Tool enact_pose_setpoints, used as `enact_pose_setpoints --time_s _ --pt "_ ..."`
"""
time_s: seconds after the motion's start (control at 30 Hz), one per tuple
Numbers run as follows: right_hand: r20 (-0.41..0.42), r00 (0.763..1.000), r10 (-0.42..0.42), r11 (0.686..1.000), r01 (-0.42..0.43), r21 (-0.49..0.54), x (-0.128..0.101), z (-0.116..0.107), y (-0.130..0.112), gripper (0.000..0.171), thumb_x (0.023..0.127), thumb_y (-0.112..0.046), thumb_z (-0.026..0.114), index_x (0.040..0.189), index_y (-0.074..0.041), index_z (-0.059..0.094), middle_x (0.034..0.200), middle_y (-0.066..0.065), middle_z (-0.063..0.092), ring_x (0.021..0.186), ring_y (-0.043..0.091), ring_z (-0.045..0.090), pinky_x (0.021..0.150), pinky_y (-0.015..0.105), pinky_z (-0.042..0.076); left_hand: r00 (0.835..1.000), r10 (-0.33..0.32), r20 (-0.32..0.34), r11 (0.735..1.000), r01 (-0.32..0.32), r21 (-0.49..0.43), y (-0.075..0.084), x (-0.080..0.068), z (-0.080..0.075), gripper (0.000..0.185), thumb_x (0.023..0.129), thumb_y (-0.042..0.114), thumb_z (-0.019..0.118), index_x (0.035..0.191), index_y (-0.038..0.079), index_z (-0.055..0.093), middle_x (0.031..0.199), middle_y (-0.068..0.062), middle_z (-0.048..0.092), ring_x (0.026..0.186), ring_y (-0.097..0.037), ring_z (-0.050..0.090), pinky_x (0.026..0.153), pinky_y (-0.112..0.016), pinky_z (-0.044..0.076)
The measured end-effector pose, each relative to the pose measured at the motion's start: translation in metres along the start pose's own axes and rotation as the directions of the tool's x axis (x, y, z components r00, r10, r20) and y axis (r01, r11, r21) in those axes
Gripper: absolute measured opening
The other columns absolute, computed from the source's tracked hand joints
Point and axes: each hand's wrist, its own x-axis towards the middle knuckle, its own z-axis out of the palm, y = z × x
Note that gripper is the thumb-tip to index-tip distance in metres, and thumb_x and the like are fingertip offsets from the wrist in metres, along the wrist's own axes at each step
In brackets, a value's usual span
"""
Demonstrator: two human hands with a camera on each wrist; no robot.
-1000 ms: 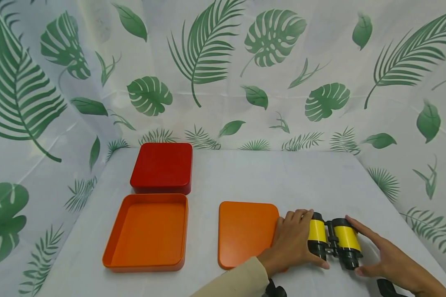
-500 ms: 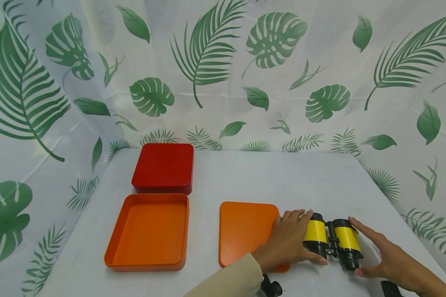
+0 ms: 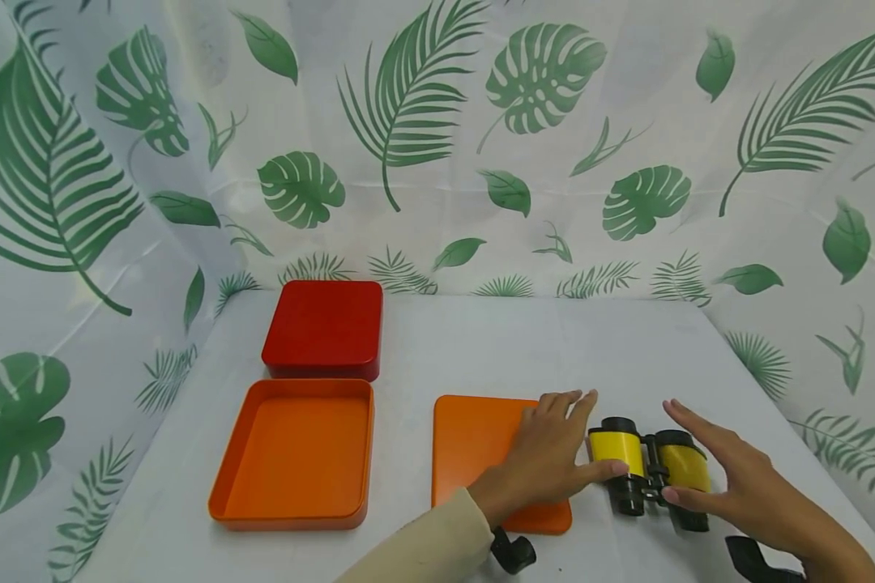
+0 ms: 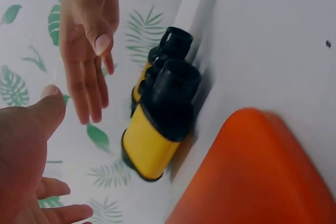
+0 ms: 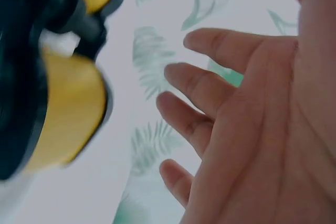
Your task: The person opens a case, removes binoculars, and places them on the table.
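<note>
Binoculars [image 3: 647, 474]: one pair, yellow barrels with black ends, lay on the white tabletop [image 3: 481, 348] near its front right, just right of the orange lid; in the left wrist view [image 4: 157, 114] they sat just beside that lid's corner.
Left hand [image 3: 554, 461]: lay partly over the orange lid's right side, fingers straight and spread, thumb stretched out and touching the left barrel of the binoculars; nothing was clasped.
Left grip: loose and spread, fingers uncurled, only the thumb tip against the yellow barrel.
Right hand [image 3: 736, 482]: lay at the right barrel, fingers straight and fanned, thumb at the barrel's near side; from the head view I could not tell whether the fingers touched it, and the left wrist view [image 4: 86, 40] showed them apart from the binoculars.
Right grip: spread wide, held nothing; the right wrist view [image 5: 247, 129] showed the straight fingers apart from one another with the blurred yellow barrel [image 5: 63, 108] just beside them.
Orange lid [image 3: 481, 441]: one, flat on the tabletop, between the orange tray and the binoculars.
Orange tray [image 3: 222, 494]: one, open side up, left of the lid.
Red box [image 3: 324, 328]: one, closed, just behind the orange tray.
Count: one pair of binoculars, one lid, one tray, one red box, two hands.
Backdrop [image 3: 437, 146]: white sheet printed with green leaves, on three sides.
</note>
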Motion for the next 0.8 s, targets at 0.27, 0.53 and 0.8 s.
enact_pose_setpoints --time_s 0.27,0.53,0.8 --pt "-0.1 0.984 -0.148 0.985 0.155 0.07 0.019 0.005 -0.037 0.101 0.09 -0.031 0.085 0.171 -0.017 0.025 0.17 0.029 0.032 0.148 0.063 0.031 0.103 0.092 0.019 1.0 -0.016 -0.021 0.997 0.018 0.076 -0.014 -0.01 -0.025 0.088 0.103 0.075 0.036 0.171 0.022 0.022 0.176 0.001 0.028 0.158 -0.019 0.033 0.123 -0.042 0.04" --pt "-0.149 0.977 -0.15 0.989 0.145 -0.039 0.038 0.015 -0.077 0.094 0.096 -0.043 0.076 0.171 -0.018 0.024 0.173 0.025 0.027 0.158 0.053 0.018 0.114 0.084 0.013 0.996 -0.064 -0.068 0.966 0.079 0.247 -0.024 -0.019 -0.046 0.085 0.106 0.072 0.034 0.171 0.019 0.024 0.18 -0.002 0.015 0.167 -0.024 0.018 0.13 -0.044 0.033" --pt "-0.254 0.951 -0.177 0.984 0.166 -0.066 0.056 0.027 -0.104 0.085 0.104 -0.049 0.063 0.171 -0.014 0.023 0.174 0.026 0.022 0.163 0.05 0.008 0.121 0.082 0.002 0.99 -0.134 -0.033 0.933 0.137 0.332 -0.038 -0.031 -0.066 0.087 0.107 0.067 0.042 0.172 0.015 0.017 0.181 -0.009 -0.002 0.168 -0.034 0.0 0.136 -0.05 0.017"
